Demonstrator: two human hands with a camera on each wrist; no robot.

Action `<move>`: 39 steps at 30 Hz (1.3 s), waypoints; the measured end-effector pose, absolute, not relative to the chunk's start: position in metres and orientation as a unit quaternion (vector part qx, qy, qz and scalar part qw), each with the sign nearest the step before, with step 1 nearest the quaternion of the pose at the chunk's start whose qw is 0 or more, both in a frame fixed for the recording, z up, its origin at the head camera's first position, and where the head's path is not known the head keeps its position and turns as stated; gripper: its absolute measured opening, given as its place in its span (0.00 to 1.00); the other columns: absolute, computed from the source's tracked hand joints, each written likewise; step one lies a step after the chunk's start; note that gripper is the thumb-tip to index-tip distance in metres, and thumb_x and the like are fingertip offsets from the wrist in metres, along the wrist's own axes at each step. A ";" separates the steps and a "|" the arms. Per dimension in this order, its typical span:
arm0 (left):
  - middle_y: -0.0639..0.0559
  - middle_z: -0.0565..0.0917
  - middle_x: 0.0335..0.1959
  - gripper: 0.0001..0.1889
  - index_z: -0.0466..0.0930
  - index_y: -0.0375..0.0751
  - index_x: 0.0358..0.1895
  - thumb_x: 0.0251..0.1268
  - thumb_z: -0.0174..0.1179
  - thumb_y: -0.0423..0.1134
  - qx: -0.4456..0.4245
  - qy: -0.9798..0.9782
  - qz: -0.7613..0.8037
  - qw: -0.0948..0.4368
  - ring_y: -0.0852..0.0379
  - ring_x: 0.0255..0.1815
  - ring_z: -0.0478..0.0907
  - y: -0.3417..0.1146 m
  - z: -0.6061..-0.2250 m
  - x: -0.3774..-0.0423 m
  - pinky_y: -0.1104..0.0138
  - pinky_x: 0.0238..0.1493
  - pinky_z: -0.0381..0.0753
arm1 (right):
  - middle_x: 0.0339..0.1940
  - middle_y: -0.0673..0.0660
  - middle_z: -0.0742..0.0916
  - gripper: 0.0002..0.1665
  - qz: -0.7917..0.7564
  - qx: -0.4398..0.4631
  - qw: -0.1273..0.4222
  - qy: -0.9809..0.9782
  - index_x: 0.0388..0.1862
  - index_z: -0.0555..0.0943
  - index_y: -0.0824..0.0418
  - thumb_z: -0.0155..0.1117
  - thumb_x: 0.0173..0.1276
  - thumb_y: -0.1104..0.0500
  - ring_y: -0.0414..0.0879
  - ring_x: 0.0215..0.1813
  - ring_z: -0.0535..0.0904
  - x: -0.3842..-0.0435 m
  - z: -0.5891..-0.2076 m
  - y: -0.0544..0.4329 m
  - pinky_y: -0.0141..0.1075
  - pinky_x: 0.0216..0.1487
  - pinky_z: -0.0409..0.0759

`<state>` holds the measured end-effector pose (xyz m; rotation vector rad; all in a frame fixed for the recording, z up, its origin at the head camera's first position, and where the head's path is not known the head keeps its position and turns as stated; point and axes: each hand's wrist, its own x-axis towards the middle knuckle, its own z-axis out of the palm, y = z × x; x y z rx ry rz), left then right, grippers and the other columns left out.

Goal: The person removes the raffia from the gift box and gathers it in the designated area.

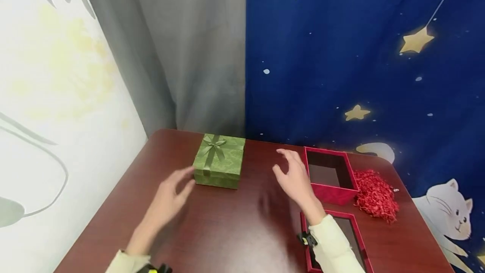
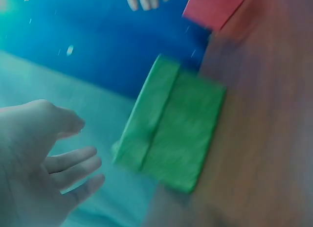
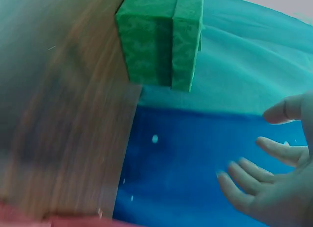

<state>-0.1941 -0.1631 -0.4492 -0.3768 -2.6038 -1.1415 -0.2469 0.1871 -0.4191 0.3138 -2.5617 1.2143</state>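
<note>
A green gift box (image 1: 221, 157) with a ribbon bow on its lid stands closed near the back of the table. My left hand (image 1: 166, 199) is at its front left corner, fingers spread and holding nothing; the left wrist view shows a gap between those fingers and the green box (image 2: 181, 129). Over the table to the right of the green box, my right hand (image 1: 295, 176) hangs with relaxed, parted fingers, also holding nothing. It is beside a lidless red box (image 1: 333, 194) with a dark inside. In the right wrist view the green box (image 3: 156, 46) stands beyond the fingers.
Red shredded paper (image 1: 375, 197) lies in a heap right of the red box. A red box lid (image 1: 354, 231), dark side up, lies below my right forearm. The brown table (image 1: 235, 231) backs onto a grey curtain (image 1: 204, 54) and a blue starry one (image 1: 341, 54).
</note>
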 end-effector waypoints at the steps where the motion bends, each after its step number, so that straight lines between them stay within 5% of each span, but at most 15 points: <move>1: 0.38 0.80 0.64 0.24 0.72 0.38 0.73 0.77 0.58 0.35 -0.120 -0.900 -0.398 0.133 0.38 0.63 0.78 -0.172 -0.446 -0.205 0.41 0.65 0.75 | 0.61 0.63 0.82 0.27 0.434 0.107 0.128 -0.885 0.66 0.79 0.63 0.67 0.68 0.63 0.58 0.61 0.80 -0.255 -0.418 0.179 0.54 0.63 0.79; 8: 0.30 0.82 0.61 0.21 0.74 0.26 0.68 0.82 0.50 0.38 -0.075 -0.908 -0.405 0.072 0.33 0.64 0.77 -0.200 -0.441 -0.279 0.43 0.66 0.74 | 0.53 0.66 0.87 0.30 0.481 0.048 0.002 -0.875 0.69 0.75 0.69 0.63 0.73 0.56 0.58 0.57 0.84 -0.307 -0.431 0.122 0.50 0.57 0.82; 15: 0.29 0.85 0.51 0.21 0.77 0.18 0.62 0.83 0.49 0.36 -0.056 -0.854 -0.516 -0.049 0.36 0.53 0.85 -0.183 -0.463 -0.313 0.48 0.55 0.84 | 0.48 0.71 0.86 0.33 0.546 -0.030 -0.088 -0.833 0.66 0.73 0.78 0.64 0.74 0.54 0.62 0.47 0.87 -0.323 -0.452 0.101 0.52 0.49 0.87; 20: 0.33 0.84 0.53 0.21 0.83 0.27 0.59 0.80 0.57 0.44 -0.019 -0.846 -0.531 -0.054 0.40 0.54 0.85 -0.177 -0.463 -0.317 0.47 0.58 0.82 | 0.47 0.69 0.87 0.32 0.568 -0.047 -0.073 -0.819 0.65 0.76 0.77 0.68 0.72 0.55 0.59 0.45 0.88 -0.326 -0.451 0.096 0.51 0.47 0.88; 27: 0.32 0.82 0.59 0.21 0.81 0.28 0.62 0.80 0.56 0.42 -0.014 -0.840 -0.539 -0.055 0.39 0.54 0.85 -0.179 -0.461 -0.321 0.46 0.59 0.81 | 0.48 0.70 0.88 0.31 0.563 -0.048 -0.062 -0.823 0.65 0.77 0.74 0.69 0.71 0.55 0.64 0.50 0.87 -0.329 -0.445 0.094 0.51 0.47 0.88; 35: 0.30 0.78 0.65 0.23 0.77 0.26 0.66 0.80 0.56 0.42 -0.021 -0.841 -0.538 -0.053 0.37 0.53 0.86 -0.180 -0.451 -0.322 0.46 0.61 0.80 | 0.45 0.68 0.90 0.31 0.553 -0.030 -0.035 -0.832 0.65 0.78 0.75 0.69 0.71 0.56 0.56 0.40 0.88 -0.327 -0.437 0.093 0.46 0.39 0.88; 39: 0.31 0.78 0.66 0.24 0.77 0.28 0.67 0.80 0.57 0.44 -0.027 -0.845 -0.533 -0.045 0.38 0.56 0.84 -0.181 -0.440 -0.320 0.46 0.63 0.79 | 0.47 0.68 0.89 0.29 0.550 -0.012 -0.018 -0.835 0.65 0.79 0.74 0.69 0.72 0.56 0.61 0.44 0.88 -0.326 -0.429 0.094 0.42 0.36 0.87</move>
